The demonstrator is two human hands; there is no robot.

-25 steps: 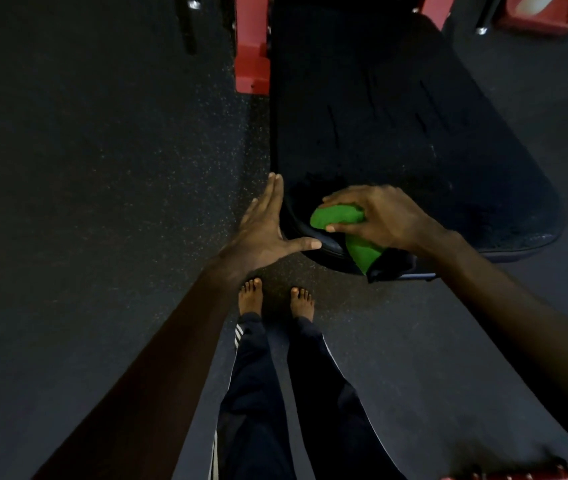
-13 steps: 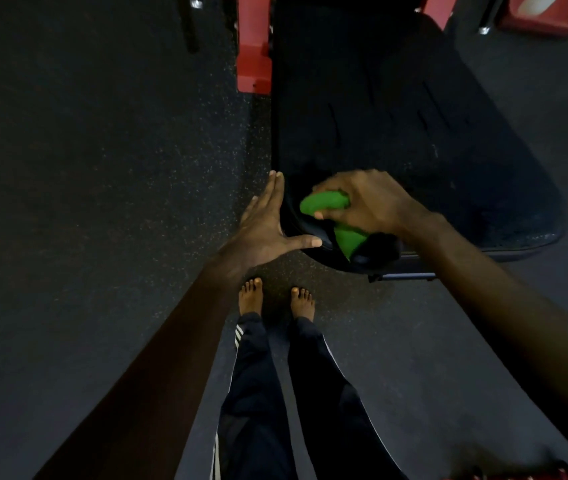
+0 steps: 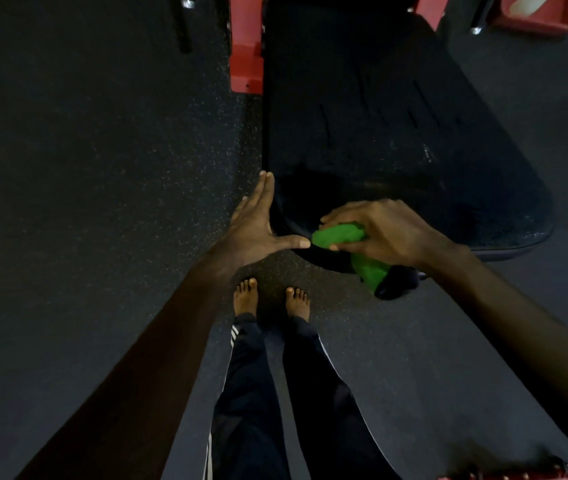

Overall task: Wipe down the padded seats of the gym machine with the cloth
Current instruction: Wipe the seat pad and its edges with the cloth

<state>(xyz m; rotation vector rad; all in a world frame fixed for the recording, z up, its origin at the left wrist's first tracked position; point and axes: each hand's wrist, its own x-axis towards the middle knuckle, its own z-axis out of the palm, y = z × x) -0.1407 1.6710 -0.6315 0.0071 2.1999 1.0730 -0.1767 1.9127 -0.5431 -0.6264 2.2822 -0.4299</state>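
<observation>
Right hand (image 3: 390, 230) gripping bunched green cloth (image 3: 341, 235)

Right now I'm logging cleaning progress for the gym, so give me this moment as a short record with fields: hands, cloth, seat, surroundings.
left hand: open and flat, fingers along the seat's left edge, thumb stretched toward the cloth
right hand: closed on the cloth at the seat's near-left corner
cloth: green, bunched, one end hanging below the seat edge
padded seat: black, creased, speckled near the front edge
frame: red, beside the seat's far left
floor: dark, speckled; person's feet bare
</observation>
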